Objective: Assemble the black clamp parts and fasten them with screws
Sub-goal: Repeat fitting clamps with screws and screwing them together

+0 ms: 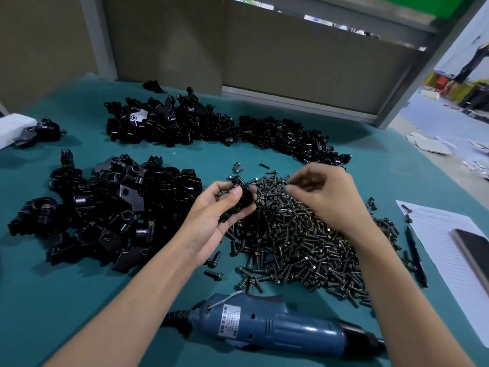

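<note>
Black clamp part [244, 198]: held at the centre of the view, just above the 9 o'clock edge of the screw heap. Shows a rounded, cup-like body, matte black, with a squarer lug jutting toward 11 o'clock. Gripped by the left hand [219, 207], palm up, thumb curled over the top and fingers wrapped beneath.

Right hand [325, 197]: hovers at 3 o'clock from the part, back up, fingertips drawn together over the heap. Cannot tell whether anything sits in the pinch; too small and blurred.

Screws [299, 239]: lie heaped from the centre toward 4 o'clock, dark metal with a dull bronze sheen, short threaded shanks with flanged heads, strays scattered round the rim.

Near heap of clamp bodies [105, 207]: spreads at 9 o'clock, chunky angular blocks with round bores, glossy in spots. Far heap [169, 123]: piled at 11 o'clock, similar shapes. Smaller black pieces [285, 136]: strung out at 1 o'clock.

Electric screwdriver [277, 324]: lies on its side at 6 o'clock, blue ribbed plastic barrel, black nose toward 4 o'clock, black cord at its other end.

Table [66, 287]: covered in smooth teal cloth.

Lined paper sheet [436, 234]: lies flat at 3 o'clock, with a dark slab [473, 247] on it and a black pen [416, 255] along its near edge.
</note>
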`<state>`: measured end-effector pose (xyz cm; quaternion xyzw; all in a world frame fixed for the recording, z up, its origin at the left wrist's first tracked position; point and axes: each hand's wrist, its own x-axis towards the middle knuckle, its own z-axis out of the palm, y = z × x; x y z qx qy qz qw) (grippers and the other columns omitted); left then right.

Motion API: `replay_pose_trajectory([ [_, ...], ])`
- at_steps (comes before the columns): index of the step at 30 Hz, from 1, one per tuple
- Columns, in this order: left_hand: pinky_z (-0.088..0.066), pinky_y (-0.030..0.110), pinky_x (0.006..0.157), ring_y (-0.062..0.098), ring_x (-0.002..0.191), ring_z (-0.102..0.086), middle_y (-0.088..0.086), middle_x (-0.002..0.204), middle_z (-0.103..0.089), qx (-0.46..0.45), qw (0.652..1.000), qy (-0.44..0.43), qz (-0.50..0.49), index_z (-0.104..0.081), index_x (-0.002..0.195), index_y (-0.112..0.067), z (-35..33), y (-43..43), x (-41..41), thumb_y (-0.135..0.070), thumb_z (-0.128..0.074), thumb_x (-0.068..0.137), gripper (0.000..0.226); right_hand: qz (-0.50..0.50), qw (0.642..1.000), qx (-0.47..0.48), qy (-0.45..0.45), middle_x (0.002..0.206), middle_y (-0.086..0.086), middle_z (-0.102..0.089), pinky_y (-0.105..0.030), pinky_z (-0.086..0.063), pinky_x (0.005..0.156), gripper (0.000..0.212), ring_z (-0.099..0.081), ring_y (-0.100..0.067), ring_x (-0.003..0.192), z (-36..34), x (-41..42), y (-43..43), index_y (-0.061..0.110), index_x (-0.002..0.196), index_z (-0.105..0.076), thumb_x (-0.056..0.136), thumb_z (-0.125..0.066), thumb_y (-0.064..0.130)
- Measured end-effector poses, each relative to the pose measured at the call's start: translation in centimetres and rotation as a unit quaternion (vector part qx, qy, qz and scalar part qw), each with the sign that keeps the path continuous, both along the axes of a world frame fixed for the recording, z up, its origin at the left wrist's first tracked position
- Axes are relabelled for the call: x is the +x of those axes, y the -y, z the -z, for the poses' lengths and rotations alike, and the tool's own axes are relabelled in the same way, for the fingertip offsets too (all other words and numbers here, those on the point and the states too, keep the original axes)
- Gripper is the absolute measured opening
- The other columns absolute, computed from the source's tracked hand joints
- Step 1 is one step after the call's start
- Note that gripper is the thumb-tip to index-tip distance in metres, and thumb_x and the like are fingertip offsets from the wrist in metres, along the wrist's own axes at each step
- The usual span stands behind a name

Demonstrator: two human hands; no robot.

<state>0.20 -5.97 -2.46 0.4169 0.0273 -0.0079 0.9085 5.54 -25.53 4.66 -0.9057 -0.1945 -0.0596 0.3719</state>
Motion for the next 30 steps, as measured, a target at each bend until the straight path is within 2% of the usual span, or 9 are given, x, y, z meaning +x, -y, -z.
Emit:
replay_pose_trajectory([
  [3, -0.058, 0.029, 0.085, 0.030, 0.114, -0.063, 0.021, 0.117, -0.068, 0.011, 1.000, 0.002, -0.002, -0.056, 0.107, -0.002, 0.0, 0.1, -0.1, -0.015, -0.062, 0.083, 0.028, -0.043, 0.992, 0.114, 0.041, 0.076, 0.006, -0.071, -0.016, -0.053, 0.069, 0.007, -0.067, -0.005, 0.070, -0.3, -1.0, -2.9, 0.011, 0.082, -0.071, 0.081, -0.078, 0.008],
  [7, -0.058, 0.031, 0.087, 0.022, 0.100, -0.067, 0.009, 0.095, -0.073, 0.012, 1.000, 0.018, -0.007, -0.057, 0.103, -0.004, 0.0, 0.2, -0.1, -0.016, -0.064, 0.079, 0.027, -0.058, 0.992, 0.105, 0.047, 0.073, 0.010, -0.070, -0.015, -0.051, 0.068, 0.012, -0.065, 0.000, 0.067, 0.5, -1.4, -4.8, 0.016, 0.079, -0.070, 0.081, -0.076, 0.005],
  [9, -0.058, 0.030, 0.086, 0.020, 0.097, -0.069, 0.005, 0.091, -0.074, 0.020, 0.999, 0.023, -0.009, -0.057, 0.101, -0.005, 0.0, 0.3, -0.1, -0.016, -0.063, 0.080, 0.025, -0.060, 0.991, 0.109, 0.039, 0.073, 0.010, -0.070, -0.015, -0.050, 0.067, 0.013, -0.065, 0.000, 0.067, 0.7, -1.4, -4.9, 0.017, 0.080, -0.070, 0.081, -0.075, 0.005],
  [17, -0.057, 0.027, 0.086, 0.009, 0.090, -0.070, -0.003, 0.086, -0.073, 0.058, 0.997, 0.045, -0.015, -0.056, 0.100, -0.005, 0.0, 0.7, -0.3, -0.006, -0.054, 0.095, 0.005, -0.066, 0.986, 0.156, 0.004, 0.073, 0.008, -0.071, -0.016, -0.049, 0.067, 0.012, -0.065, -0.001, 0.067, 1.0, -1.3, -5.0, 0.015, 0.079, -0.071, 0.081, -0.077, 0.005],
  [20, -0.056, 0.025, 0.085, 0.015, 0.097, -0.069, 0.001, 0.093, -0.073, 0.063, 0.997, 0.046, -0.021, -0.057, 0.099, -0.007, 0.1, 0.5, -0.3, -0.009, -0.058, 0.091, 0.008, -0.066, 0.989, 0.134, 0.005, 0.075, 0.002, -0.073, -0.027, -0.054, 0.066, 0.007, -0.067, -0.009, 0.068, 1.1, -1.4, -4.9, 0.014, 0.080, -0.075, 0.079, -0.080, 0.010],
  [22, -0.055, 0.025, 0.085, 0.019, 0.102, -0.068, 0.005, 0.099, -0.071, 0.064, 0.997, 0.043, -0.020, -0.058, 0.099, -0.007, 0.1, 0.4, -0.3, -0.014, -0.062, 0.084, 0.017, -0.073, 0.991, 0.109, -0.003, 0.083, 0.000, -0.075, -0.035, -0.056, 0.074, 0.006, -0.069, -0.015, 0.077, 0.9, -1.2, -4.6, 0.014, 0.085, -0.077, 0.080, -0.080, 0.013],
  [26, -0.056, 0.027, 0.084, 0.017, 0.099, -0.069, 0.005, 0.096, -0.073, 0.029, 0.998, 0.051, -0.009, -0.060, 0.101, -0.008, 0.0, 0.5, -0.2, -0.017, -0.063, 0.082, 0.021, -0.109, 0.992, 0.066, 0.008, 0.110, 0.006, -0.071, -0.021, -0.051, 0.086, 0.022, -0.064, -0.005, 0.101, 0.7, -1.3, -3.6, 0.021, 0.109, -0.075, 0.089, -0.071, 0.012],
  [28, -0.057, 0.030, 0.084, 0.023, 0.103, -0.068, 0.013, 0.105, -0.072, 0.014, 0.999, 0.041, -0.019, -0.059, 0.102, -0.005, 0.0, 0.4, -0.1, -0.018, -0.064, 0.082, 0.025, -0.064, 0.995, 0.054, 0.046, 0.103, 0.015, -0.071, -0.014, -0.049, 0.081, 0.024, -0.063, 0.001, 0.094, 0.7, -1.5, -2.9, 0.024, 0.107, -0.075, 0.091, -0.067, 0.009],
  [30, -0.057, 0.034, 0.087, 0.030, 0.110, -0.066, 0.021, 0.115, -0.068, 0.003, 0.999, 0.034, -0.029, -0.056, 0.102, -0.003, 0.0, 0.2, 0.0, -0.017, -0.063, 0.082, 0.026, -0.020, 0.999, -0.018, 0.043, 0.089, 0.023, -0.068, -0.011, -0.049, 0.075, 0.020, -0.061, 0.006, 0.081, 0.4, -1.6, -1.8, 0.028, 0.098, -0.075, 0.090, -0.067, 0.010],
])
